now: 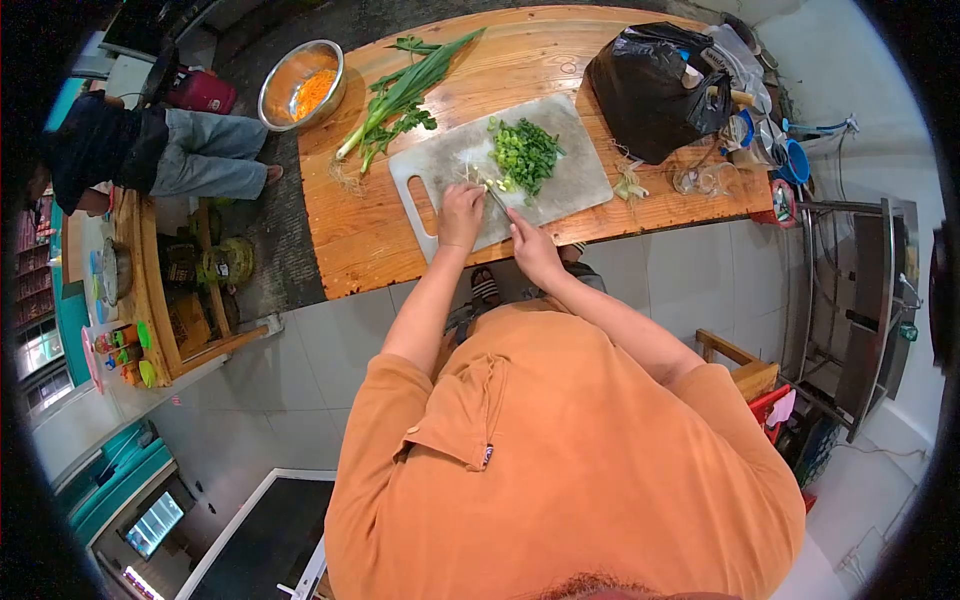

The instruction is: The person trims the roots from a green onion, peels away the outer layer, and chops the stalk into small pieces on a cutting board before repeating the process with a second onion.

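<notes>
Left hand (461, 215): forearm slanting forward from the orange fabric sleeve (385, 400), fingers bent down and bunched at pale white-green scallion ends (488, 187); pinching or merely pressing, I cannot tell.
Right hand (533, 250): angled inward, closed around the hidden handle of a thin metal knife (498, 203), its blade slanting toward the left fingers.
Chopped bright-green scallions (528, 155): heaped just beyond the knife, on the whitish rectangular cutting board (582, 182).
</notes>
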{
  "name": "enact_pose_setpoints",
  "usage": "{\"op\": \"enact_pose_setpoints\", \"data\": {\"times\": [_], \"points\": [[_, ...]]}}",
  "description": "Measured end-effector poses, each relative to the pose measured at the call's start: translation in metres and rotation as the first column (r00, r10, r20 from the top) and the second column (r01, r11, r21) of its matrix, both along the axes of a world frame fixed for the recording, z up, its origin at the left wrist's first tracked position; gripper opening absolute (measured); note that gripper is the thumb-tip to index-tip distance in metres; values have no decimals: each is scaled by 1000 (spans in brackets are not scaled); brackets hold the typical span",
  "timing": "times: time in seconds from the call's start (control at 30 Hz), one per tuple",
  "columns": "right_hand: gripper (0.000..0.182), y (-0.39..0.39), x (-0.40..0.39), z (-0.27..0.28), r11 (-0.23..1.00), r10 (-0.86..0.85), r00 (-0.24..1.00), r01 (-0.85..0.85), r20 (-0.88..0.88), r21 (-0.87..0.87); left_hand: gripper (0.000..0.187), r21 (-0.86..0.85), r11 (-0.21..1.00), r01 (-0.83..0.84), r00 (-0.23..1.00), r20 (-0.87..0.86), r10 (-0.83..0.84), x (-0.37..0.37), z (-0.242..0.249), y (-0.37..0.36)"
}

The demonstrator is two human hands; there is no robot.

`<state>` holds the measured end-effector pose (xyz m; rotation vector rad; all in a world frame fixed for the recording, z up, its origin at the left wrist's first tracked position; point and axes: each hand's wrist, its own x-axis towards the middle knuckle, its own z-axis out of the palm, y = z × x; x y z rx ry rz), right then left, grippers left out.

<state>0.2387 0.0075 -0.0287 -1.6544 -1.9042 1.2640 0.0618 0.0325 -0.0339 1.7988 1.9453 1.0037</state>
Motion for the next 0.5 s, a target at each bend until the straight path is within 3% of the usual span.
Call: {"op": "enact_pose_setpoints", "data": {"times": [0.17,0.37,0.43,0.5], "points": [[38,6,0,6,998,8,1000,-9,11,65,11,-44,999,-17,999,27,18,1,6,-3],[40,-5,9,1,997,-21,996,14,-90,-79,11,-45,999,-4,1000,19,5,-1,2,1],[39,-7,8,6,999,-29,988,34,-152,30,11,-37,999,-8,1000,11,8,0,-2,3],[39,-10,8,13,1000,-22,989,24,-148,10,12,-28,1000,-6,1000,5,7,3,-2,6]]}}
